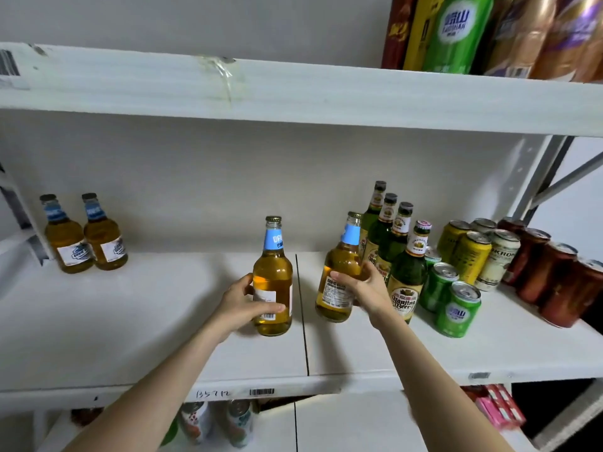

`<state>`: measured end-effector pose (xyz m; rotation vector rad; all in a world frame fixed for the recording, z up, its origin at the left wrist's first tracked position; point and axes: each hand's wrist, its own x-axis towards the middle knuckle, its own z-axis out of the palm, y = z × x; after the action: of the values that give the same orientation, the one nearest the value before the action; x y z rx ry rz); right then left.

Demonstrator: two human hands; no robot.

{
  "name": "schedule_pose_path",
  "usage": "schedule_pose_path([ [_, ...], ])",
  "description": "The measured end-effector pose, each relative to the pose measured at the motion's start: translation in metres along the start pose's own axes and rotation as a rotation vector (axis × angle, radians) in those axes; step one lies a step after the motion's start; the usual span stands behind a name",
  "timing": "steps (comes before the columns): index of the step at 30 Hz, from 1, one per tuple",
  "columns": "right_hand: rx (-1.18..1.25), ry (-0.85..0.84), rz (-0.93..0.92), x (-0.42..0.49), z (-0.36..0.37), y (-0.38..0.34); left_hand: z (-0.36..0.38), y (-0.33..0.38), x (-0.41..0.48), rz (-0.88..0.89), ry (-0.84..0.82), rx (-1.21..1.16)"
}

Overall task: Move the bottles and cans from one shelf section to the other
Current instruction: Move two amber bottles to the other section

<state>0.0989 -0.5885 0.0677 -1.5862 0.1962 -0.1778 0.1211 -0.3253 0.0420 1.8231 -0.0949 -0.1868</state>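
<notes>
My left hand [243,303] grips an amber bottle with a blue neck label [272,272], just left of the dark seam [301,314] that splits the white shelf [163,321]. Just right of the seam, a second amber bottle [339,265] tilts in my right hand [362,283]. Two matching amber bottles [85,236] stand at the far left back of the shelf. Several green bottles [396,252] stand behind my right hand. Green cans [456,308], yellow cans [466,252], a white can [499,259] and red-brown cans [554,282] fill the right section.
An upper shelf board [293,93] overhangs close above, with cans and packets [489,31] at its right. A grey metal upright and brace [548,177] stand at the right rear. More cans [215,422] and pink packs [502,409] sit on the shelf below.
</notes>
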Motion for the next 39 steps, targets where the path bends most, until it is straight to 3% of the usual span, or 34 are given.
schedule_pose_path([
  [17, 0.027, 0.041, -0.104, 0.153, 0.022, 0.044, 0.026, -0.026, 0.108, 0.048, 0.093, -0.033],
  [39, 0.023, 0.046, -0.083, 0.21, 0.022, 0.084, 0.039, -0.048, 0.131, 0.07, 0.09, -0.034],
])
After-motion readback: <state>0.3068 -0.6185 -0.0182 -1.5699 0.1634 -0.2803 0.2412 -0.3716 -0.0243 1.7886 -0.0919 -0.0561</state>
